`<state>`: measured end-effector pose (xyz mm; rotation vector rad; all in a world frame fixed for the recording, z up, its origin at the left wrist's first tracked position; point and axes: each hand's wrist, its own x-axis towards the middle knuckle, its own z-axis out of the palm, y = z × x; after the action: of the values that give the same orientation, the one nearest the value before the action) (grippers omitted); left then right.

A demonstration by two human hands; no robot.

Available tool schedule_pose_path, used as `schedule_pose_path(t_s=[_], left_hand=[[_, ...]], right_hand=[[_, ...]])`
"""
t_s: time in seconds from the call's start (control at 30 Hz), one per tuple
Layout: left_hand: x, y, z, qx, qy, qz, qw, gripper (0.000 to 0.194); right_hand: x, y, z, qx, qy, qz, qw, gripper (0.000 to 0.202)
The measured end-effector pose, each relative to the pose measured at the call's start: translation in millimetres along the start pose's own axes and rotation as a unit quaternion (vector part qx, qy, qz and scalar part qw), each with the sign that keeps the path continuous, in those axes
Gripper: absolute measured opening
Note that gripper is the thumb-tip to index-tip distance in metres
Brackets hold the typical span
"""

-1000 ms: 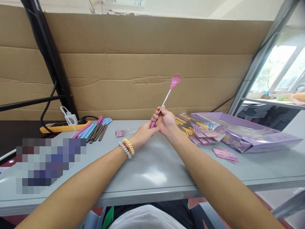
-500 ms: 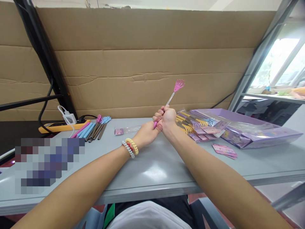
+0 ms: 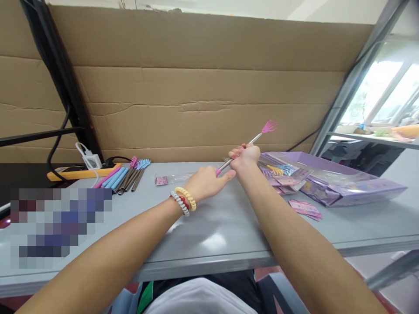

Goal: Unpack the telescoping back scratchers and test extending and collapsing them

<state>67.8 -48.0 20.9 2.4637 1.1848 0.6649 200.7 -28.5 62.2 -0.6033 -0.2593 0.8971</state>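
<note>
A pink back scratcher (image 3: 269, 126) with a claw-shaped head and metal rod slants up to the right above the grey table. My left hand (image 3: 207, 182), with bracelets at its wrist, is closed around the pink handle end. Higher on the rod, my right hand (image 3: 245, 157) has its fingers wrapped round the metal. A clear bag with a pink card (image 3: 161, 180) lies beyond my left hand. Packaged scratchers with pink cards (image 3: 284, 179) lie right of my right hand.
On the left are several loose scratchers (image 3: 126, 176), a yellow power strip (image 3: 70, 173) and a white charger (image 3: 94, 161). At the right stand a purple box (image 3: 353, 185) and loose pink cards (image 3: 306, 209). Cardboard (image 3: 209, 87) rises behind the grey table (image 3: 209, 218).
My right hand has moved right, away from my left hand, along the rod. The scratcher leans lower to the right, and more of its metal rod shows between my hands.
</note>
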Motion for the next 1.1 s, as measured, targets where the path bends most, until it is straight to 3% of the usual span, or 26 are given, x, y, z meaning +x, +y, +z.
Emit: schedule_pose_path(t_s=[0.17,0.27,0.4,0.47,0.53,0.63,0.77,0.87,0.93,1.0,1.1], left_hand=[[-9.0,13.3,-7.8,0.098,0.023,0.011,0.995,0.044],[-15.7,10.9,-11.3,0.195,0.039,0.008,0.980,0.037],[-17.9,-15.0,-23.4,0.290,0.033,0.004,0.956,0.036],[-13.9,-32.7,-31.7,0.302,0.061,-0.011,0.951,0.034],[-8.0,-48.8,-38.3,0.282,0.102,0.010,0.954,0.029],[-0.2,-65.4,-40.9,0.199,0.134,0.110,0.965,0.026],[3.7,-73.5,-33.7,0.071,0.186,0.231,0.952,0.020],[4.3,-74.5,-28.1,-0.009,0.216,0.282,0.935,0.019],[4.7,-74.6,-25.7,-0.029,0.218,0.313,0.924,0.021],[4.8,-74.4,-24.1,-0.031,0.218,0.332,0.917,0.021],[3.9,-72.5,-23.7,-0.022,0.206,0.329,0.921,0.023]], right_hand=[[7.1,-15.6,-2.6,0.034,-0.002,-0.014,0.999,0.018],[13.3,-26.8,-9.5,0.042,0.004,-0.030,0.999,0.019],[26.3,-48.2,-29.1,0.056,0.040,-0.078,0.995,0.022],[31.4,-54.5,-36.5,0.032,0.045,-0.083,0.995,0.023],[32.9,-54.3,-38.9,-0.038,0.014,-0.067,0.997,0.023],[27.4,-45.2,-34.7,-0.197,-0.059,-0.038,0.978,0.018],[17.3,-29.5,-30.1,-0.368,-0.134,-0.022,0.920,0.010],[18.6,-19.6,-33.5,-0.481,-0.141,-0.057,0.863,0.007],[22.6,-14.6,-37.1,-0.570,-0.135,-0.091,0.806,0.010],[25.7,-11.4,-39.7,-0.663,-0.127,-0.119,0.728,0.018],[25.3,-9.6,-40.5,-0.751,-0.119,-0.141,0.634,0.027]])
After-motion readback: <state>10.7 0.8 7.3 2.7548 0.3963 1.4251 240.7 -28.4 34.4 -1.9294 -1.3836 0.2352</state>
